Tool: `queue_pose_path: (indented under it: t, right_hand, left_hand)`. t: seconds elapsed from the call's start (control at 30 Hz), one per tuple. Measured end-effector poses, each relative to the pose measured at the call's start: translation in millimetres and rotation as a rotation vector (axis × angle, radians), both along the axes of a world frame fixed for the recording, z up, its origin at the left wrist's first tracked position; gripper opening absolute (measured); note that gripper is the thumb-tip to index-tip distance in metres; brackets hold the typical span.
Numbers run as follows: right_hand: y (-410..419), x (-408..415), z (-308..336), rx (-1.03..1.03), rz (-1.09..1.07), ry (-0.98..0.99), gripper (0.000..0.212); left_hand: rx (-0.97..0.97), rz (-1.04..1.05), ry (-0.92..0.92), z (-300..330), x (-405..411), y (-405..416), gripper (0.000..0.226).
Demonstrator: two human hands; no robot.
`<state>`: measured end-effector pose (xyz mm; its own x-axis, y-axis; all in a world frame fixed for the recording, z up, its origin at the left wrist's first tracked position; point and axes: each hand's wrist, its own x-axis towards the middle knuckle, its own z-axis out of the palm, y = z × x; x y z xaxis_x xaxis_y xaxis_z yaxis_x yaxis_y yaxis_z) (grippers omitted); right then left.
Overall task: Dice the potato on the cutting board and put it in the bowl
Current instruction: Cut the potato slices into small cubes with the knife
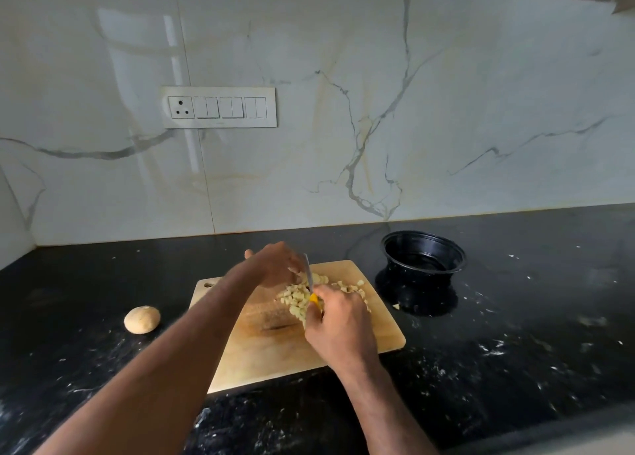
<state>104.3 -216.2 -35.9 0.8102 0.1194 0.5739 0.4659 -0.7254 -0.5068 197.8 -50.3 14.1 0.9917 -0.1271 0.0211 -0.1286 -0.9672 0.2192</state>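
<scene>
From where I stand the dicing looks nearly done; a pale heap of potato pieces (298,300) lies on the far half of the wooden cutting board (271,355), with a few strays toward its right edge. The right hand (338,327) is curled around the yellow handle of a knife (309,279), its thin blade pointing away from the person and standing in the pile; the left hand (275,263) sits at the far side of the heap, fingers bent down onto the pieces — whether it pinches a last chunk or only steadies the pile I cannot tell, since the knuckles hide the fingertips.

The black bowl (424,251) waits on the dark counter (515,334) just beside the board's far right corner; nothing pale shows inside it, so by my reckoning the transfer has not begun. One stray piece (396,306) lies on the counter by the bowl's base, and a whole unpeeled potato (142,319) sits well apart to the left of the board.

I judge this the tail of the cutting step — a few last strokes through the larger bits; next the pieces want gathering against the blade, then lifting or sliding toward the bowl, with care that none spill over the board's edge.
</scene>
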Motion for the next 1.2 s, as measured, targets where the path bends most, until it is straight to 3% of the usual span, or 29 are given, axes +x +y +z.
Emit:
queue_pose_path:
  t: [0.2, 0.37, 0.53, 0.77, 0.97, 1.07, 1.2]
  right_hand:
    - [5, -3, 0, -0.006, 0.035, 0.032, 0.031]
    - [5, -4, 0, -0.009, 0.035, 0.038, 0.032]
    - [4, -3, 0, 0.003, 0.027, 0.033, 0.035]
    - [4, -3, -1, 0.006, 0.016, -0.005, 0.034]
    - [4, -2, -3, -0.008, 0.017, 0.008, 0.038]
    - [4, -2, -3, -0.014, 0.020, 0.011, 0.039]
    - [5, -5, -1, -0.033, 0.050, 0.006, 0.037]
  left_hand:
    - [0.051, -0.014, 0.052, -2, -3, 3, 0.038]
    - [0.009, 0.023, -0.009, -8, -2, 3, 0.035]
    - [-0.180, 0.036, -0.128, -11, -4, 4, 0.026]
    - [-0.508, -0.036, -0.156, -9, -19, 4, 0.012]
    - [-0.793, 0.098, -0.302, -18, -38, 18, 0.010]
    - [-0.784, 0.117, -0.331, -28, -56, 30, 0.025]
    - [-0.717, -0.085, -0.269, -31, -86, 47, 0.036]
